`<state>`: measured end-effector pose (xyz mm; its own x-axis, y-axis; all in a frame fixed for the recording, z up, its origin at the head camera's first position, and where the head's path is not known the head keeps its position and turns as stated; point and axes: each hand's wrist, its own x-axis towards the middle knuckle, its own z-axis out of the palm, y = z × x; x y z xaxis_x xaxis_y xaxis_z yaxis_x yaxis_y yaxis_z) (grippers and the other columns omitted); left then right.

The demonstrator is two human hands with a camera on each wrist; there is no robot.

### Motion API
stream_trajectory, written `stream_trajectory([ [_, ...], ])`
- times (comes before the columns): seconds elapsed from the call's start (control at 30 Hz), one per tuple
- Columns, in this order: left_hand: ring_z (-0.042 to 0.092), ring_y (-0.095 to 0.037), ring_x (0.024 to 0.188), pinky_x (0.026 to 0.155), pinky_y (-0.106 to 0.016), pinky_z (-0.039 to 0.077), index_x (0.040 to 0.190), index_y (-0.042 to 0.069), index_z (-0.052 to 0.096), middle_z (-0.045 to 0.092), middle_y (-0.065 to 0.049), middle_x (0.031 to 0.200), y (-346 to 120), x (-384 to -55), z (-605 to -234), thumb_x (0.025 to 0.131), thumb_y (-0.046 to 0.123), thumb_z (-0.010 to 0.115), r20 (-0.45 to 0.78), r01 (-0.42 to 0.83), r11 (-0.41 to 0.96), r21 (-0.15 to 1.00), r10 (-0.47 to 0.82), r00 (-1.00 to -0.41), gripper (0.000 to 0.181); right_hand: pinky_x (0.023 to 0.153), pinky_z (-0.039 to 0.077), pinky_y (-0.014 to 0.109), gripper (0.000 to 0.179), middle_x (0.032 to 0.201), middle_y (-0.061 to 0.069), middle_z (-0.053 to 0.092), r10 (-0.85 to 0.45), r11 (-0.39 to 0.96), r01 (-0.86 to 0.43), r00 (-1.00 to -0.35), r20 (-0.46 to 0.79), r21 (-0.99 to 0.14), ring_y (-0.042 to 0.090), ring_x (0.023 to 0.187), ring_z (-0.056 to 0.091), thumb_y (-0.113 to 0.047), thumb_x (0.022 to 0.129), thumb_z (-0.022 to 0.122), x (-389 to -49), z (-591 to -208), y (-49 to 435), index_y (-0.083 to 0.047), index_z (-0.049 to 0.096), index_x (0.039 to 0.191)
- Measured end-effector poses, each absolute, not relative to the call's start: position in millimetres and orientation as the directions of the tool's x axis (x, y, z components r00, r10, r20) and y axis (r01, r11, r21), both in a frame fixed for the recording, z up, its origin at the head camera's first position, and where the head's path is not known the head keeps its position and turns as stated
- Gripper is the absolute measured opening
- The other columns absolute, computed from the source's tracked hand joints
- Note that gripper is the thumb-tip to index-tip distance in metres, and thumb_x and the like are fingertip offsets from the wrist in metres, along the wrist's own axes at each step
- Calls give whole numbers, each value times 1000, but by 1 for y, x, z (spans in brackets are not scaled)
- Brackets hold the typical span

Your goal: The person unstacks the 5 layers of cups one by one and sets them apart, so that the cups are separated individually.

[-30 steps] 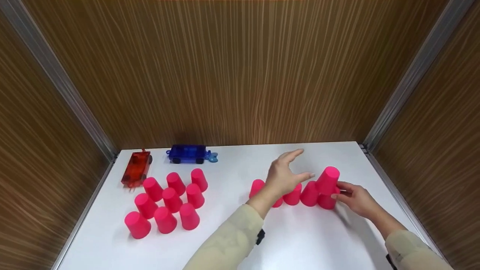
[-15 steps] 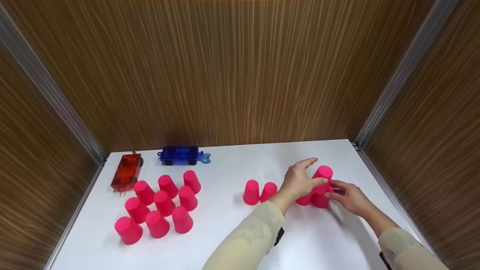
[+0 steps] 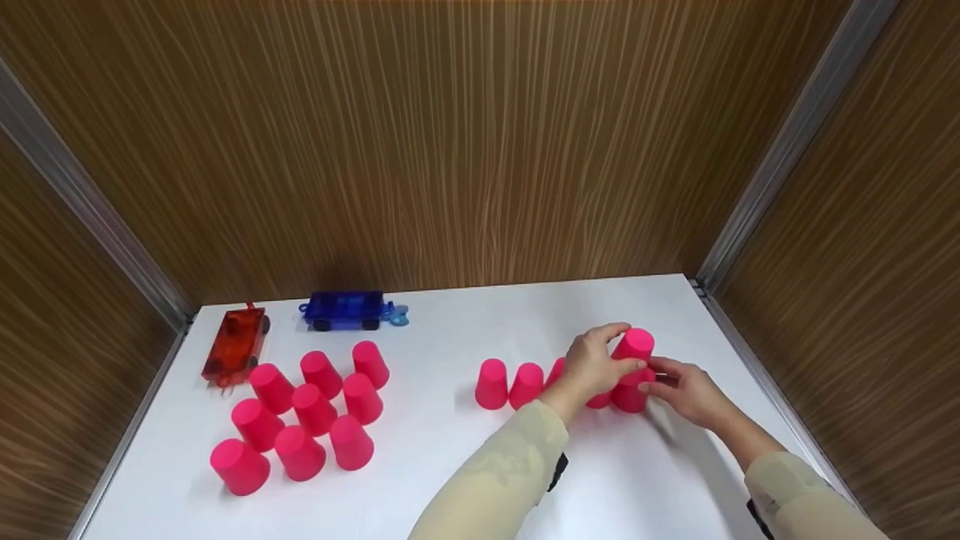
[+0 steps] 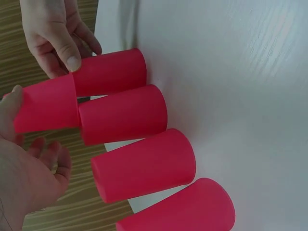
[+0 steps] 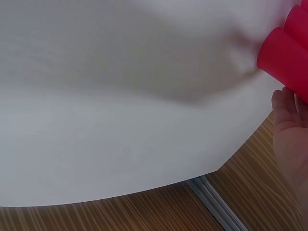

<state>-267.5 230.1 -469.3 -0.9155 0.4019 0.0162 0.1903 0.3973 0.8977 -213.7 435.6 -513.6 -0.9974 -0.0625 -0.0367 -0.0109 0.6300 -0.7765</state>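
Note:
A row of upside-down pink cups [image 3: 492, 384] stands on the right half of the table. One more upside-down cup [image 3: 637, 343] sits on top at the row's right end, its rim over the last two cups in the left wrist view. My left hand [image 3: 595, 364] holds this upper cup [image 4: 48, 106], thumb in front and index finger behind. My right hand [image 3: 694, 390] holds the end cup [image 4: 110, 72] from the right, its thumb near the upper cup's rim. The left hand and forearm hide part of the row in the head view.
Several upside-down pink cups [image 3: 315, 410] stand in a three-by-three block on the left. A red toy car base [image 3: 236, 345] and a blue one [image 3: 345, 309] lie behind them. Wood-patterned walls [image 3: 480, 150] enclose the white table [image 3: 427, 465] at the back and sides.
My left hand has moved right from above the row and closed its fingers on the upper cup. The right hand has stayed at the end cup. The head view has turned slightly right.

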Motion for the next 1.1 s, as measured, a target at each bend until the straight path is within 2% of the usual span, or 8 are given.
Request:
stream_trajectory([
  [0.23,62,-9,124,101,-27,55,144,31,65,68,17,130,218,-264,-463,91,22,87,39,179,316,932,402,-915,59,96,60,33,59,142,27,62,-72,621,-31,-997,-17,-783,44,125,66,-19,100,77,-216,-513,433,6,55,149],
  [0.43,61,-5,118,94,-23,57,144,32,65,67,19,125,201,-262,-456,91,23,87,83,187,256,948,370,-925,58,94,59,27,58,141,27,63,-78,611,-39,-997,-11,-790,44,124,66,-19,100,77,-214,-514,435,4,56,149],
  [0.77,61,-4,112,89,-23,57,143,27,66,67,19,122,165,-262,-446,90,23,88,178,240,195,951,292,-940,57,94,61,36,63,146,28,57,-42,638,37,-996,-83,-769,47,127,62,-23,100,77,-210,-514,437,0,52,153],
  [0.93,61,-4,114,94,-27,57,143,25,66,67,19,124,144,-263,-441,90,23,88,236,285,181,941,252,-939,57,94,61,36,64,147,29,56,-47,639,34,-995,-83,-769,48,129,61,-24,100,76,-210,-513,437,0,51,154],
  [1.1,61,-4,115,100,-40,57,142,25,66,67,16,125,119,-265,-437,91,23,87,297,334,183,925,206,-932,56,95,61,36,66,148,30,54,-59,635,23,-995,-78,-772,49,130,60,-25,101,76,-212,-513,435,1,50,155],
])
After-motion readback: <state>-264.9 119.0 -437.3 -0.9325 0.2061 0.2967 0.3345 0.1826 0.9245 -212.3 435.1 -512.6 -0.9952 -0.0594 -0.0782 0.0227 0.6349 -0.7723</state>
